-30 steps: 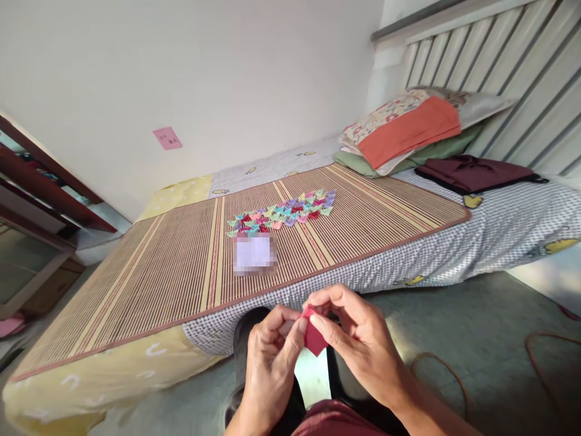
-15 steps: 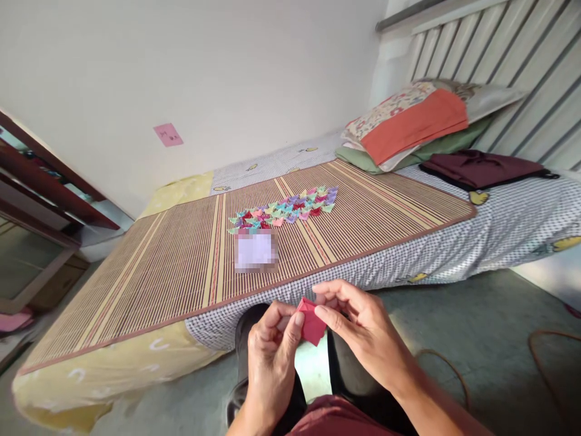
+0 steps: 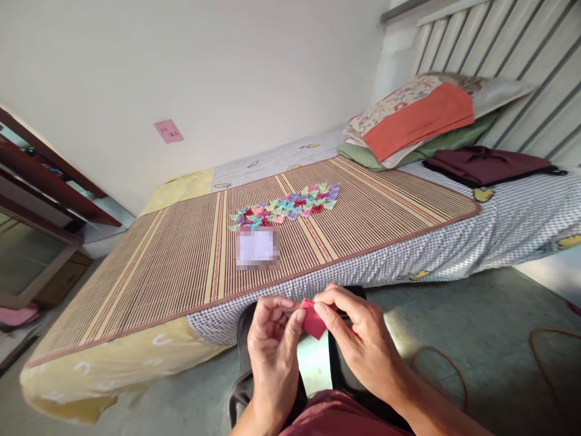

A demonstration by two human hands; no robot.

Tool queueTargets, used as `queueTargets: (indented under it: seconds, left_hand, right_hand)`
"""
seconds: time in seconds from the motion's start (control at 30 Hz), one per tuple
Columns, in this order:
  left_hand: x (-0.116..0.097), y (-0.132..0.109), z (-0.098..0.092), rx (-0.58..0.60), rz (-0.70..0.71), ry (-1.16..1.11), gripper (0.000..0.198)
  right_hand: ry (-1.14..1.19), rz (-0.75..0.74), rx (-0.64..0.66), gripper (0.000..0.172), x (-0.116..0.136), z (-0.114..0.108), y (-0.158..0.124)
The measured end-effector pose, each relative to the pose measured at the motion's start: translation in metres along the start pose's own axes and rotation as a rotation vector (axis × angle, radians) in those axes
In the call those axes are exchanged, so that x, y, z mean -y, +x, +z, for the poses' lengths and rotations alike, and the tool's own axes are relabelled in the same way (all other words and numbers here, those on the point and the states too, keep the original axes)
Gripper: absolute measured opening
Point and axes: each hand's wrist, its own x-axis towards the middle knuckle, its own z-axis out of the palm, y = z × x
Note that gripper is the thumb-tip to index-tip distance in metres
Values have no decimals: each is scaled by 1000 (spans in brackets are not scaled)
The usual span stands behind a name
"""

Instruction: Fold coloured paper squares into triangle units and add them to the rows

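A small folded piece of red origami paper is held up above my lap, pinched between both hands. My left hand grips its left edge with the thumb in front. At its upper right side, my right hand closes thumb and forefinger on it. The far side of the paper is hidden by the fingers. On the bed ahead lie rows of small folded paper pieces in green, purple, pink, red and blue. A blurred-out whitish rectangle lies just in front of them.
A striped bamboo mat covers much of the bed. Stacked pillows and a dark maroon cloth item sit at the right by the metal headboard. A brown cable curves over the floor.
My right forefinger has come down onto the paper's top edge, where a raised flap showed before. Both hands stay nearly in place, and the view has shifted slightly.
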Motion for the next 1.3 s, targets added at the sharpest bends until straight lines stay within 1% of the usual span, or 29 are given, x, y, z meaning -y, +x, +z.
queueTargets:
  seconds: [0.13, 0.23, 0.43, 0.6, 0.73, 0.93, 1.1, 1.3]
  left_hand:
    - [0, -2, -2, 39, 26, 47, 16]
    - [-2, 0, -2, 64, 37, 32, 14]
    - [-3, 3, 1, 102, -53, -72, 19]
    - [-2, 2, 3, 82, -89, -58, 26]
    - [-3, 2, 5, 73, -99, -67, 30]
    - [-3, 0, 5, 52, -70, -16, 30]
    - [1, 0, 2, 48, -50, 41, 27]
    - [4, -3, 0, 60, -58, 74, 27]
  right_hand:
    - [1, -9, -9, 21, 1, -1, 0]
    - [-6, -27, -19, 20, 2, -1, -1]
    - [-46, -58, -4, 19, -1, 0, -2]
    - [-104, -110, 10, 17, -6, 1, -4]
    - [-111, -98, 19, 17, -6, 1, -5]
    - [-130, -107, 4, 17, -8, 2, -4]
    - [-111, -103, 4, 12, -8, 2, -3]
    - [-167, -156, 19, 17, -7, 2, -2]
